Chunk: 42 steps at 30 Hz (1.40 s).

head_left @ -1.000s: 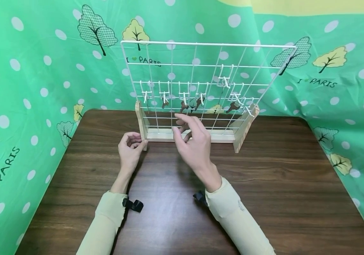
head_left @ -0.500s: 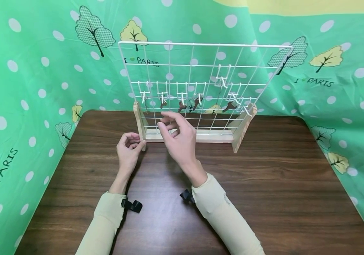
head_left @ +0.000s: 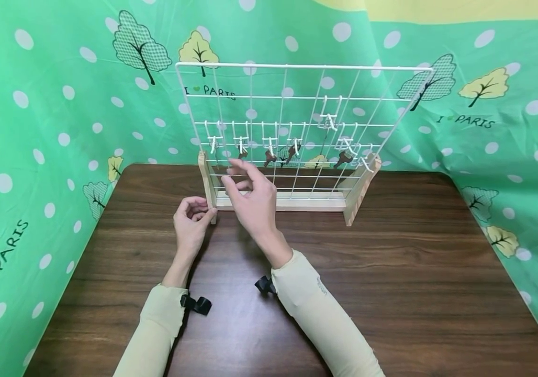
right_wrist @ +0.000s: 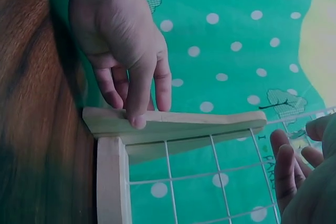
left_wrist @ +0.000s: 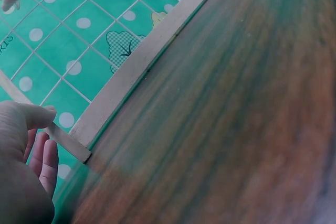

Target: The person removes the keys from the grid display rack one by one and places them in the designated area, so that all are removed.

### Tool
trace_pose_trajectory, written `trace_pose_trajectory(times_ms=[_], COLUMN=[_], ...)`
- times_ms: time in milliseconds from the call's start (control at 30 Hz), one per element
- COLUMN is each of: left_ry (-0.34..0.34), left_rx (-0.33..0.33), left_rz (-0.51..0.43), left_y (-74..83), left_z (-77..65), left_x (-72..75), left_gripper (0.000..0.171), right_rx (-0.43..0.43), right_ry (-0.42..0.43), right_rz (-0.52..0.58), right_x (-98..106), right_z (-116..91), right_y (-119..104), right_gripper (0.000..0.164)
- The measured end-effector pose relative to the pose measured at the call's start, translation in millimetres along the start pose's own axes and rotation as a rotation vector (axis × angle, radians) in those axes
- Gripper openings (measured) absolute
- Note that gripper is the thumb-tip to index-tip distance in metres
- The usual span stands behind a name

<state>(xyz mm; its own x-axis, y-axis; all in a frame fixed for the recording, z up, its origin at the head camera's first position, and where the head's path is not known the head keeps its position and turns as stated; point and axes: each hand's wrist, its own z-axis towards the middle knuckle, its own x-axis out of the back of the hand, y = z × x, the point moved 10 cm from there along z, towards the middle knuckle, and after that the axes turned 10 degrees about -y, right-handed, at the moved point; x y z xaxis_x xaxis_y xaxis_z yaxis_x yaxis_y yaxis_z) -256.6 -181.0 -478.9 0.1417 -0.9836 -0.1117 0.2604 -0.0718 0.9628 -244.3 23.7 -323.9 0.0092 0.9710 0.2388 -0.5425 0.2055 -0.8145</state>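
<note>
A white wire grid rack point(head_left: 304, 66) stands upright on a wooden base point(head_left: 297, 202). My left hand point(head_left: 191, 224) holds the rack's left wooden leg point(head_left: 206, 180) low down. In the right wrist view its thumb point(right_wrist: 138, 116) lies over the leg's front edge, fingers on the outer side. My right hand point(head_left: 256, 201) is raised before the left half of the grid, fingers loosely bent, thumb apart, nothing between them. Its fingertips overlap the area just below the left hooks point(head_left: 213, 144). Several dark brown keys hang from white hooks, among them a key point(head_left: 270, 157) near the middle.
Another key point(head_left: 343, 158) hangs at the right, near a higher white hook point(head_left: 329, 121) and the right wooden leg point(head_left: 362, 191). The rack stands on a dark wooden table point(head_left: 415, 277). A green dotted cloth point(head_left: 62, 78) surrounds the back and sides.
My right hand has moved left across the front of the grid, from near the middle to the left hooks. The left hand stays on the wooden leg.
</note>
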Motion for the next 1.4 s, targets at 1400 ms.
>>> trace_pose_trajectory(times_ms=[1400], left_ry=[-0.013], left_rx=[-0.003], left_rz=[0.0], left_y=[2.1], left_z=[-0.2], left_x=[-2.2], left_gripper=[0.034], right_rx=[-0.206], right_ry=[-0.115], right_rz=[0.351], right_x=[-32.9], right_z=[19.9], right_y=[11.4], right_gripper=[0.037])
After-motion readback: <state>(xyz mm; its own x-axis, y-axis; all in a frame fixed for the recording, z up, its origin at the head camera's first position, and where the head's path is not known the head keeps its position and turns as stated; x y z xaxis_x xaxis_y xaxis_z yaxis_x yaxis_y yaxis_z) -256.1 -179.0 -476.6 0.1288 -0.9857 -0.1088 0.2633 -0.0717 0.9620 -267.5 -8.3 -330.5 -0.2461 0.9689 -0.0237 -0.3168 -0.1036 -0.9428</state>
